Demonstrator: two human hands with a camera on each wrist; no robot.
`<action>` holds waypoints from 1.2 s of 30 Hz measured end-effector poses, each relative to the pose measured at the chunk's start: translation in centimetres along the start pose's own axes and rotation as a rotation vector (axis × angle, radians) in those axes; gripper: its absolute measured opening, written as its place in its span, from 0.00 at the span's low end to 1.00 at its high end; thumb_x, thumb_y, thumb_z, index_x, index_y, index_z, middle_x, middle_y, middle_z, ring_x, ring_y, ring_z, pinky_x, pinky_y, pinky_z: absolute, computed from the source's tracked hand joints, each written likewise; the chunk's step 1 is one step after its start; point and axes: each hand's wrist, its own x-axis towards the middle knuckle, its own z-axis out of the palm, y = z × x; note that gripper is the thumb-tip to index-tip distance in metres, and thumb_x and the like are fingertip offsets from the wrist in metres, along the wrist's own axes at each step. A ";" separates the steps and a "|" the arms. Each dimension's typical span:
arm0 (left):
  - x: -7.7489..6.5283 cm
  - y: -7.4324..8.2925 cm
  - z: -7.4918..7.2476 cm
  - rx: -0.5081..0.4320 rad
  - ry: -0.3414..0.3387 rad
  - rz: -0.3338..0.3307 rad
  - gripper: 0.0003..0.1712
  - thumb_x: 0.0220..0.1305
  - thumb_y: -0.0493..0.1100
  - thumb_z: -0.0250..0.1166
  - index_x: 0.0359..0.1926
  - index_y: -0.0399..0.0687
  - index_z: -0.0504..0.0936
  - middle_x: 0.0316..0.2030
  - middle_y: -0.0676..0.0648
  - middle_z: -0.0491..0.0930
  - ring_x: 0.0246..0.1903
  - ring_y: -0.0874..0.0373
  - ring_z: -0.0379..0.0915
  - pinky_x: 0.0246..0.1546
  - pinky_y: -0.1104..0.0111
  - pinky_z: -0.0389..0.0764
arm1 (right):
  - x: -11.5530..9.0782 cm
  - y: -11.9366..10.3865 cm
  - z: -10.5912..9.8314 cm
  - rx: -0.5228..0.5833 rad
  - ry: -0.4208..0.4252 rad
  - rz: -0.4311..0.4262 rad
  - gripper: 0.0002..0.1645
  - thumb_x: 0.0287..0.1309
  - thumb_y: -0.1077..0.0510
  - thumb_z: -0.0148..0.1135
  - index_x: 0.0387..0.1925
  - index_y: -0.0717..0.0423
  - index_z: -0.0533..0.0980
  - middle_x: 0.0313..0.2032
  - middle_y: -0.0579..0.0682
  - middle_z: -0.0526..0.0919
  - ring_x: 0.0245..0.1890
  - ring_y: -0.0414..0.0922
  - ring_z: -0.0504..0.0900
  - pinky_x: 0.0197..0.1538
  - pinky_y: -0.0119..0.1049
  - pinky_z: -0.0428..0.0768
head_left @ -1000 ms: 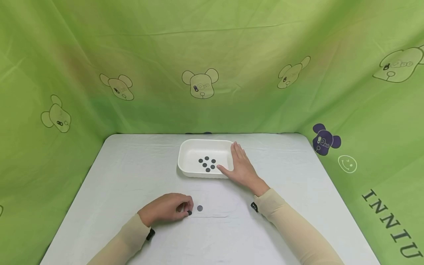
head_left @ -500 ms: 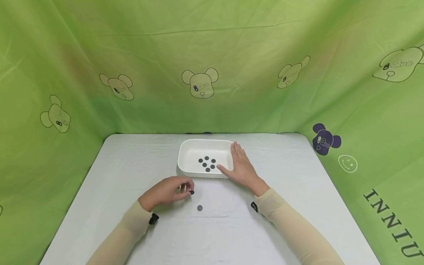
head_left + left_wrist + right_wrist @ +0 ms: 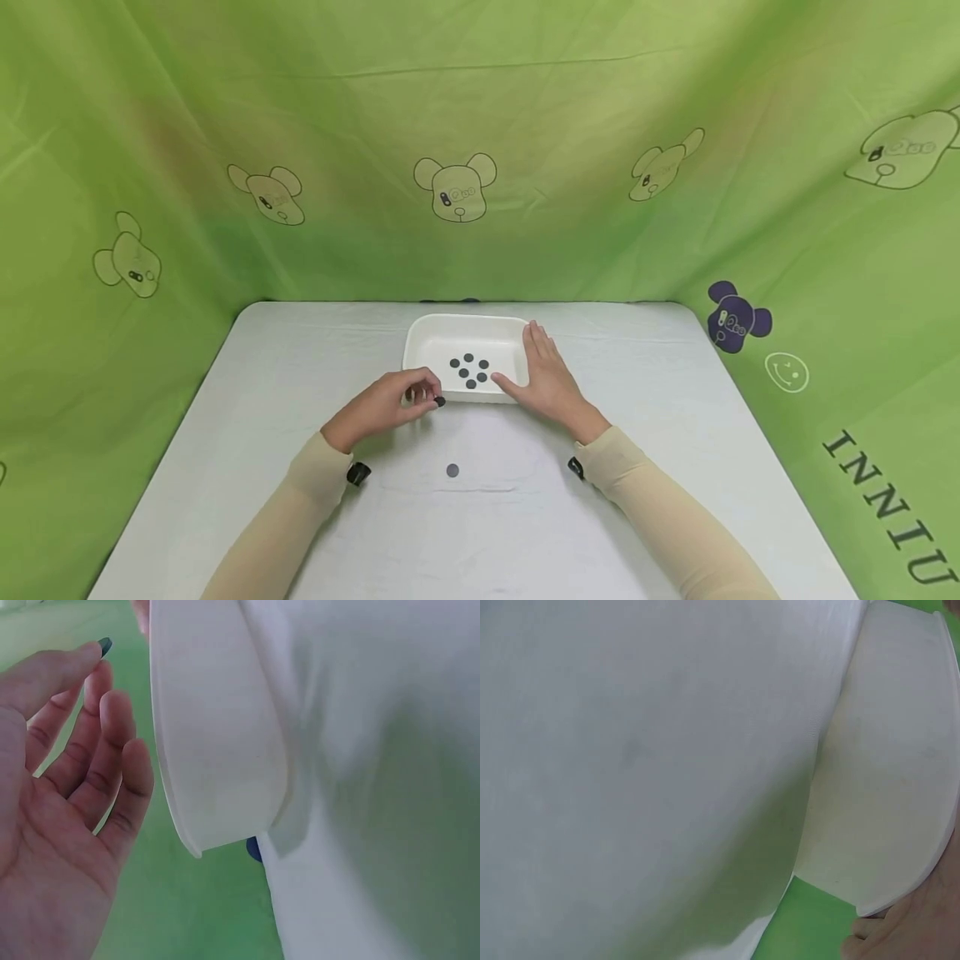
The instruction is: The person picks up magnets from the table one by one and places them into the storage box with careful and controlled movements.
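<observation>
Thumb and a fingertip of my left hand (image 3: 390,403) pinch a small dark disc (image 3: 439,402); the other fingers are loosely bent. In the left wrist view that disc (image 3: 105,646) shows edge-on, level with the rim of a white plastic tray (image 3: 214,727). The left hand is at the tray's near left corner. My right hand (image 3: 551,379) rests over the tray's right end with straight fingers, the thumb on the near rim. Inside the tray (image 3: 427,354) several like discs (image 3: 463,373) lie flat. One more disc (image 3: 452,471) lies on the cloth in front.
A white cloth covers the table (image 3: 360,533). Green curtain (image 3: 465,258) printed with bear heads stands behind and at both sides. Black camera mounts (image 3: 358,474) sit at the sleeve cuffs.
My left hand has lifted the pinched disc off the cloth and carried it forward to the tray's near side. The right hand and tray have stayed in place.
</observation>
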 end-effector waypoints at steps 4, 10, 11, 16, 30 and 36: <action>1.1 -0.2 -0.2 0.003 0.036 -0.014 0.06 0.74 0.37 0.71 0.46 0.52 0.83 0.40 0.58 0.86 0.37 0.63 0.77 0.43 0.68 0.83 | 0.0 0.1 0.1 0.001 0.004 -0.002 0.69 0.69 0.26 0.59 0.84 0.70 0.42 0.85 0.67 0.41 0.86 0.61 0.41 0.87 0.50 0.42; 2.9 -0.4 -0.4 0.015 0.077 -0.027 0.06 0.74 0.38 0.71 0.48 0.48 0.84 0.40 0.57 0.86 0.37 0.62 0.77 0.43 0.66 0.83 | 0.0 0.2 0.1 0.000 0.009 -0.004 0.70 0.69 0.26 0.60 0.84 0.71 0.42 0.85 0.67 0.42 0.86 0.62 0.42 0.87 0.51 0.43; 3.2 -0.5 -0.4 0.017 0.081 -0.031 0.06 0.74 0.38 0.71 0.48 0.47 0.84 0.40 0.57 0.86 0.37 0.62 0.77 0.43 0.66 0.83 | 0.1 0.2 0.1 -0.002 0.010 -0.004 0.70 0.69 0.26 0.60 0.84 0.71 0.42 0.85 0.67 0.42 0.85 0.62 0.42 0.87 0.51 0.43; 4.4 -0.8 -0.4 0.033 0.076 -0.063 0.08 0.74 0.38 0.71 0.50 0.42 0.84 0.39 0.55 0.85 0.38 0.61 0.77 0.44 0.63 0.83 | 0.1 0.3 0.2 -0.007 0.007 -0.002 0.70 0.68 0.25 0.60 0.84 0.70 0.42 0.85 0.66 0.40 0.86 0.62 0.42 0.87 0.51 0.42; 6.5 -2.2 -0.2 0.098 -0.006 -0.126 0.07 0.73 0.40 0.72 0.48 0.46 0.84 0.38 0.56 0.85 0.38 0.62 0.78 0.40 0.66 0.81 | 0.1 0.2 0.1 -0.002 0.012 -0.007 0.70 0.68 0.25 0.60 0.84 0.70 0.42 0.85 0.67 0.42 0.86 0.60 0.42 0.87 0.50 0.43; 7.0 -2.5 -0.2 0.148 -0.058 -0.143 0.07 0.74 0.39 0.71 0.49 0.46 0.84 0.38 0.54 0.85 0.37 0.62 0.78 0.40 0.66 0.81 | 0.1 0.4 0.1 -0.009 0.011 -0.012 0.70 0.69 0.25 0.59 0.84 0.70 0.42 0.85 0.67 0.42 0.85 0.62 0.43 0.87 0.51 0.43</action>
